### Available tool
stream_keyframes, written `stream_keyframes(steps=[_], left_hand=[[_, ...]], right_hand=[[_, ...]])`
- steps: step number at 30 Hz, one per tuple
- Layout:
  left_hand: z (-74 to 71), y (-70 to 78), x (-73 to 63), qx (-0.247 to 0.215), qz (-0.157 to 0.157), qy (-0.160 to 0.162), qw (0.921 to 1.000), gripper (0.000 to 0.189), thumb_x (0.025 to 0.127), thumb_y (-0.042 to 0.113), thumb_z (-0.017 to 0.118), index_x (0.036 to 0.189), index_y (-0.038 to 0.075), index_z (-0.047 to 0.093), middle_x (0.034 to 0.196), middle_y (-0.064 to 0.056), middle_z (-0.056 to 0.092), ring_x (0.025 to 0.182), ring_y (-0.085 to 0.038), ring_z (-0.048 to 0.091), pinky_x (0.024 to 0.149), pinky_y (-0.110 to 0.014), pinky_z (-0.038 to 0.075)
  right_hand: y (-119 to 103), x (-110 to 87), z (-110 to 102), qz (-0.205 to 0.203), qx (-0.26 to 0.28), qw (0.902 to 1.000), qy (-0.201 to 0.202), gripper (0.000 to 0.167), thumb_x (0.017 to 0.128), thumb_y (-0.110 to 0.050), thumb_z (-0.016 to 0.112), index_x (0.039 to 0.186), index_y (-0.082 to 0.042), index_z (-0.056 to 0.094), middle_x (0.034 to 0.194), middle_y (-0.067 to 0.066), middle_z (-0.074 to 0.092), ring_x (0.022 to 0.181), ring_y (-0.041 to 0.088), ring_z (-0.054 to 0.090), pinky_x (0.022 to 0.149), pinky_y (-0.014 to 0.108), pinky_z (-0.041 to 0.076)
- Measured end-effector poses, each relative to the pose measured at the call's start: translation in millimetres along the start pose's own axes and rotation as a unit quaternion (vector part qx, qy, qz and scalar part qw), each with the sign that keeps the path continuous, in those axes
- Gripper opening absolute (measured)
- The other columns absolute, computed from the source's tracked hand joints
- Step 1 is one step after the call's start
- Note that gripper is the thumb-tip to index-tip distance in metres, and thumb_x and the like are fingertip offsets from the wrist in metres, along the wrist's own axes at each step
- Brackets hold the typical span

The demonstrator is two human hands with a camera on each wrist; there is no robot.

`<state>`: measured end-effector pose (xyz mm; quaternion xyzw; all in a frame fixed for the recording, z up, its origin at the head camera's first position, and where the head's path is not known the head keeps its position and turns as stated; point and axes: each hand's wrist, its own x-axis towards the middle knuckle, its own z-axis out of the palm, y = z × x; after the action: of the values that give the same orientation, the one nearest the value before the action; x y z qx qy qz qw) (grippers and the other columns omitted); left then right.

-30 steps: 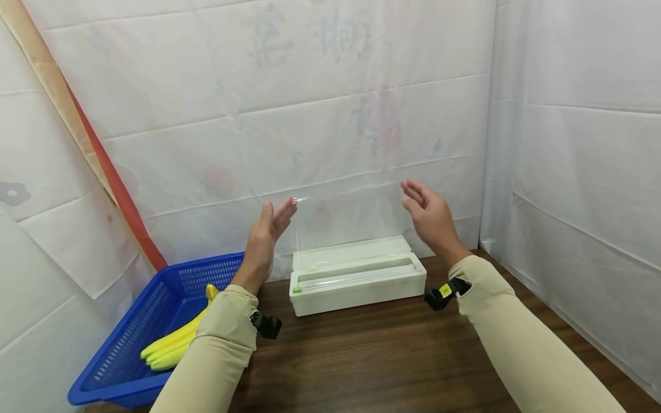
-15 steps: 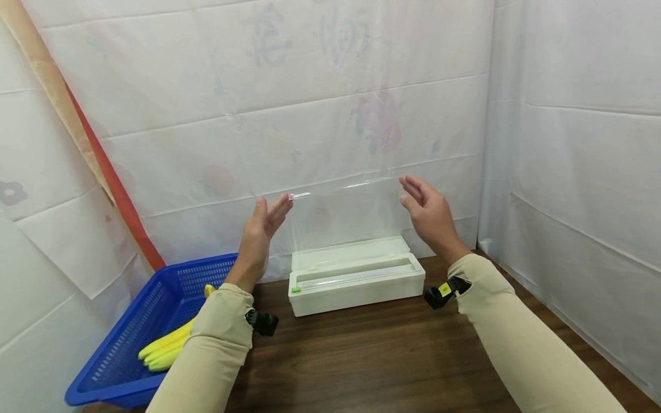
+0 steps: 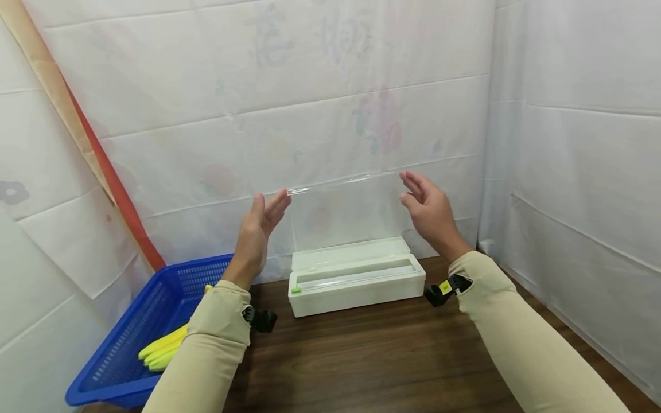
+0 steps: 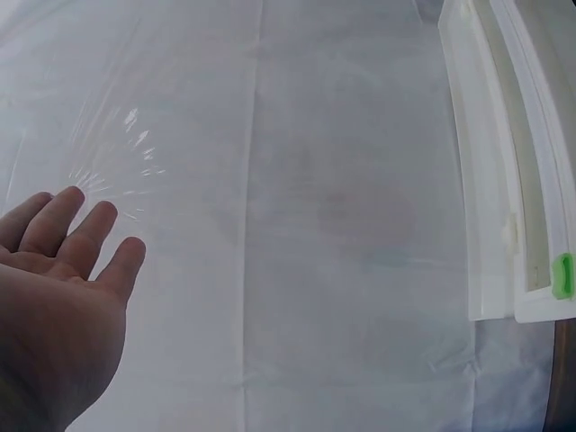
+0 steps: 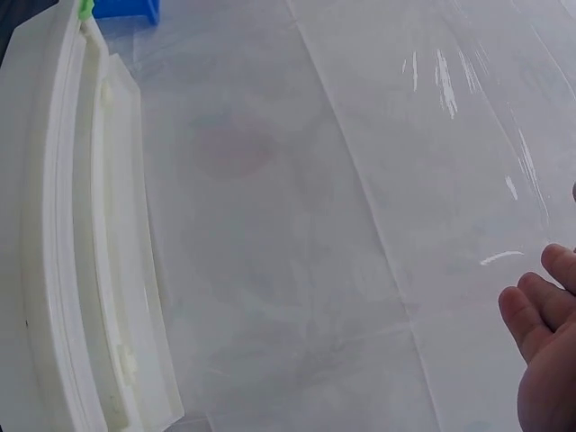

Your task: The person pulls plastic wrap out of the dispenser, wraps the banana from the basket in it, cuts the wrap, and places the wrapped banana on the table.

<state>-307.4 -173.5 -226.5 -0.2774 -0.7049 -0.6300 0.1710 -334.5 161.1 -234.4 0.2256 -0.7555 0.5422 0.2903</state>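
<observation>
While clear film [image 3: 346, 206] stretches taut, creases glinting near fingertips [image 4: 70, 200], both hands [image 3: 253, 241] [image 3: 431, 215] carry it, fingers nearly straight, thumbs apart.

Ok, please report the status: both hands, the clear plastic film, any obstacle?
Left hand, right hand raised, fingertips at clear plastic film. Film stretched above open white rectangular box. No obstacle seen between hands; blue plastic basket at left.

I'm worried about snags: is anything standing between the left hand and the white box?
Nothing solid is visible between the left hand and the white box; only clear film stretches down from the hand toward it. The blue basket sits off to the left.
</observation>
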Motion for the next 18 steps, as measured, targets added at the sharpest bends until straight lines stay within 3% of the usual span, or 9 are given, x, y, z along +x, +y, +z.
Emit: stream_keyframes(steps=[5,12,18], left_hand=[[-2.0,1.2,1.2,-0.008,0.004,0.001,1.0000,0.076,0.106,0.059,0.019,0.153,0.003,0.039,0.156,-0.011,0.041,0.142,-0.018,0.039,0.119,-0.036,0.024],[-2.7,3.6,3.8,-0.009,0.007,0.000,0.9999,0.077,0.105,0.061,0.018,0.154,0.003,0.037,0.156,-0.009,0.040,0.143,-0.018,0.038,0.119,-0.035,0.023],[-2.4,5.7,6.1,-0.020,0.016,0.001,0.9997,0.076,0.105,0.060,0.020,0.153,0.003,0.038,0.155,-0.009,0.041,0.143,-0.018,0.038,0.119,-0.035,0.023]], right_hand=[[-0.4,1.9,1.2,-0.004,0.001,1.0000,-0.003,0.054,0.102,-0.016,0.055,0.153,-0.009,0.041,0.152,0.002,0.047,0.139,0.021,0.045,0.107,0.038,0.042],[-2.3,3.2,1.2,-0.005,-0.013,0.9999,-0.004,0.054,0.102,-0.017,0.055,0.153,-0.011,0.040,0.152,-0.002,0.046,0.139,0.010,0.043,0.107,0.035,0.042],[-4.3,6.0,0.3,0.000,-0.022,0.9998,-0.005,0.054,0.102,-0.019,0.053,0.154,-0.013,0.039,0.153,-0.005,0.045,0.138,0.009,0.043,0.108,0.036,0.042]])
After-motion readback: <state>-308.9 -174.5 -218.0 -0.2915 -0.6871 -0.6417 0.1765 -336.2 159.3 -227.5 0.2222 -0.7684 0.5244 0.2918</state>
